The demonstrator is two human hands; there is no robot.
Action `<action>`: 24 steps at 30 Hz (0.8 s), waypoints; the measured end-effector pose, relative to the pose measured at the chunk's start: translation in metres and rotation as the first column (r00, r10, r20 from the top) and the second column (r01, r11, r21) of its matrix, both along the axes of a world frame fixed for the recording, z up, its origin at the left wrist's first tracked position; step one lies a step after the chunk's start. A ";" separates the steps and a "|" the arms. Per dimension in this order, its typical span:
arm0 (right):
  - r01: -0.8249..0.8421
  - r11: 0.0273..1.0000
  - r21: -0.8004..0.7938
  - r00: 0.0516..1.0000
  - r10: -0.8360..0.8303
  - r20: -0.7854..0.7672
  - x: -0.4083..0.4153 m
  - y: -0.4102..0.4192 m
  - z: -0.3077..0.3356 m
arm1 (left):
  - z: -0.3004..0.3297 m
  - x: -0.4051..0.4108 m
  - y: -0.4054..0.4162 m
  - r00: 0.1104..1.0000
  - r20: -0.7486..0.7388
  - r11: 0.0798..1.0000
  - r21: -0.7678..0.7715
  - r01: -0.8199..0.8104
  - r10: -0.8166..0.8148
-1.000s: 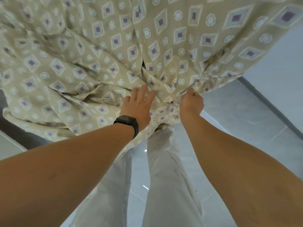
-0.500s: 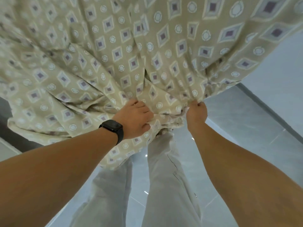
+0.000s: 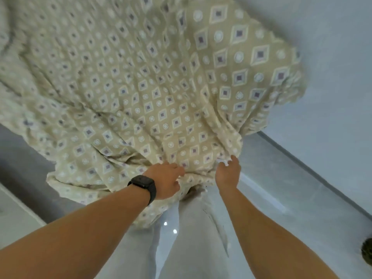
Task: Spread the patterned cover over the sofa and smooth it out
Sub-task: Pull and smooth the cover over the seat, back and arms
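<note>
Left grip: left hand (image 3: 164,181), with a black wristwatch (image 3: 143,185) on its wrist, has its fingers curled into the near hem of the patterned cover (image 3: 141,93), bunching the cloth.
Right grip: right hand (image 3: 228,174) pinches the same hem just right of the left hand; its fingertips (image 3: 233,159) are tucked into a fold, so which fingers press the cloth is hard to make out.
Cover, place: beige fabric printed with diamonds and rings, lifted in front of the person and fanning away from the two hands, up and outward.
Cover, direction: gathered narrow end points at the hands; the cloth widens away from them, its long axis running from the hands toward the far upper left. Folds radiate from the pinched hem.
Below the hands: pale trouser legs (image 3: 191,238) and a glossy light tiled floor (image 3: 291,198) with two small glints.
Left of the cover: a dark grey band (image 3: 22,168) shows under the hanging edge; whether it is the sofa cannot be told.
Right of the cover: a plain pale wall (image 3: 332,77) meets the floor along a dark skirting line (image 3: 314,174).
Hidden or unclear: the cover's far and left parts are cut off by the frame and blurred; a dark round object (image 3: 367,251) at the right edge is cut off and unidentifiable.
</note>
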State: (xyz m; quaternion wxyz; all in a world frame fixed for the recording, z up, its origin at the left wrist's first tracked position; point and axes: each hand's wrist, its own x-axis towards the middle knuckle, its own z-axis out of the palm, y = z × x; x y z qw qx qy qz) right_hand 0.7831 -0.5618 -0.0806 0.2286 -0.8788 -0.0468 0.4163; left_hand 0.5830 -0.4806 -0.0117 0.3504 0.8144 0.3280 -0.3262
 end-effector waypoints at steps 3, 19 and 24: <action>-0.097 0.986 0.135 0.995 0.099 -0.010 -0.043 0.004 0.050 | 0.041 0.004 0.003 0.989 0.035 0.990 -0.039 -0.139 0.140; -0.705 0.671 0.229 0.708 0.685 0.173 -0.271 0.023 0.285 | 0.197 -0.252 0.024 0.894 0.255 0.921 0.028 -0.388 0.369; -0.774 0.588 0.234 0.632 0.740 0.232 -0.298 0.012 0.334 | 0.224 -0.305 0.027 0.900 0.191 0.914 0.033 -0.405 0.392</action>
